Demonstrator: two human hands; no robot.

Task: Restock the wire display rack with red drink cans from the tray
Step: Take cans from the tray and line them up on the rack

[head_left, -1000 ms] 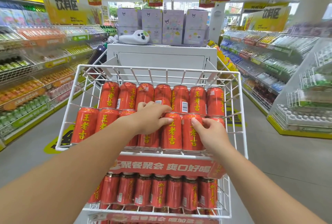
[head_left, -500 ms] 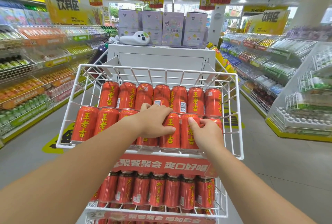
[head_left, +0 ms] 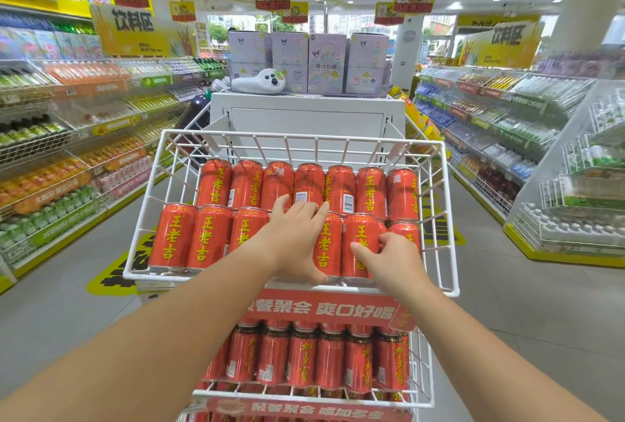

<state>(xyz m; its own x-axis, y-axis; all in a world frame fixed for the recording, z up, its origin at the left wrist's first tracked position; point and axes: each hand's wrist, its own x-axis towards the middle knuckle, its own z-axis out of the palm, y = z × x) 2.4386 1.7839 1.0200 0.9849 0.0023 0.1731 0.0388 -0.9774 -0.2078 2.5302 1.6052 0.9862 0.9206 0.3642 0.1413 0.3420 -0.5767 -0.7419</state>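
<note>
Wire display rack (head_left: 306,142) appears nearly full, with red cans (head_left: 370,191) standing in two rows in its top basket; left hand (head_left: 297,242) lies flat across the front row, right hand (head_left: 392,262) pinches a front can (head_left: 360,228), tray unseen.

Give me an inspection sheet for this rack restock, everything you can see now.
Surface: white wire basket, top tier of the rack.
Job's things: red cans in two rows in it; more cans on the tier below; tray not in view.
Clutter: nothing seen.
Hands: left hand lies over the front row, grip unclear; right hand pinches a front can.
Cables: nothing seen.
Surroundings: shop aisle, drink shelves both sides, boxes and a white plush toy behind.
</note>
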